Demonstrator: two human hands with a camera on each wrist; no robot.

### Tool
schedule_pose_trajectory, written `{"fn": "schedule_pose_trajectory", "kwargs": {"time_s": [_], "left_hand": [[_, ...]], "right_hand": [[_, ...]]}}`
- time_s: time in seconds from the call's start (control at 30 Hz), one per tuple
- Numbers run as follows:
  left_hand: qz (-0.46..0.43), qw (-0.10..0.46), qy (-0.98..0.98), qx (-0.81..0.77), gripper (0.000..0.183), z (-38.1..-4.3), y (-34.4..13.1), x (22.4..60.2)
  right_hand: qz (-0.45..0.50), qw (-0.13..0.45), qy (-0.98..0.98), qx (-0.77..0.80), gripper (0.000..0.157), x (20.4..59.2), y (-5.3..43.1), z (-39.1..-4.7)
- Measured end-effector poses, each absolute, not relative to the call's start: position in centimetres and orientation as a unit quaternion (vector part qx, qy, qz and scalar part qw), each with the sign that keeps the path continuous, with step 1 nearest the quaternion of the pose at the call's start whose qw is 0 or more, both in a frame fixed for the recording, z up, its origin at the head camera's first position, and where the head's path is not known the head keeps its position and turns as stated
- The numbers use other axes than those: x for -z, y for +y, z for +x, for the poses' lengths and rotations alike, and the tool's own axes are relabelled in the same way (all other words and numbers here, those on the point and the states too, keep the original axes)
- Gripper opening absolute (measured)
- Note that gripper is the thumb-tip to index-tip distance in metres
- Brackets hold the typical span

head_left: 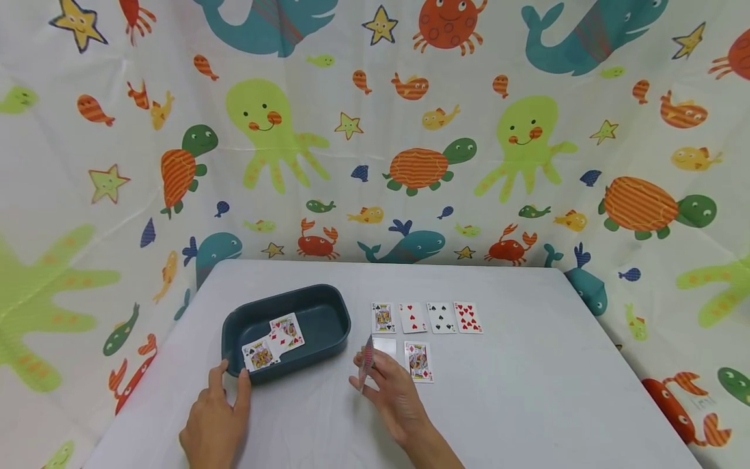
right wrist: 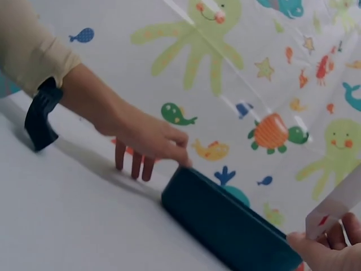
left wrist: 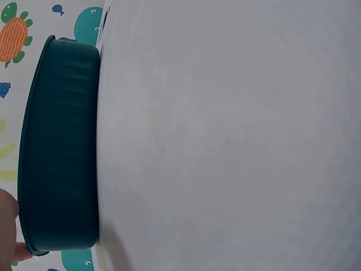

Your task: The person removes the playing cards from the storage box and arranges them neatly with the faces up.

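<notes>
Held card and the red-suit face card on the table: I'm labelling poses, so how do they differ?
The held card is in the right hand, while the face card rests on the table. The held card is tilted up, nearly edge-on to the head view; the face card lies flat, face up. Both are playing cards with red marks.

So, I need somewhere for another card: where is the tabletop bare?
The widest bare patch of white tabletop lies right of the playing cards, reaching the right edge. A smaller one lies between left hand and right hand, in front of the teal tray. Crowded: around those cards.
</notes>
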State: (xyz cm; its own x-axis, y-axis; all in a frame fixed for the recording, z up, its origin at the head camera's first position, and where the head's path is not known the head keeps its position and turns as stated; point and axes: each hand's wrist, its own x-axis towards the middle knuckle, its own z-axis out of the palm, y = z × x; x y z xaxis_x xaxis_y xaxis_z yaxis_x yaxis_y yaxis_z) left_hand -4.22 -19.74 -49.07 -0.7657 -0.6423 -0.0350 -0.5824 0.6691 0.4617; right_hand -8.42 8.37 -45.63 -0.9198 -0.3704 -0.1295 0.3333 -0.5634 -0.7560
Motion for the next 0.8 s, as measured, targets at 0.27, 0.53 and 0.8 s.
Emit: {"fn": "schedule_pose_trajectory", "kwargs": {"time_s": [0.27,0.53,0.8], "left_hand": [[0.336,0.063,-0.91,0.232,0.066,-4.0,-19.6,49.0],[0.335,0.062,-0.911,0.232,0.066,-4.0,-19.6,49.0],[0.332,0.065,-0.911,0.234,0.066,-4.0,-19.7,49.1]], "right_hand": [[-0.019,0.178,0.463,0.868,0.029,46.5,10.9,-8.0],[-0.025,0.153,0.541,0.826,0.047,46.9,13.0,-7.6],[-0.053,0.115,0.639,0.758,0.049,47.7,15.0,-7.6]]}}
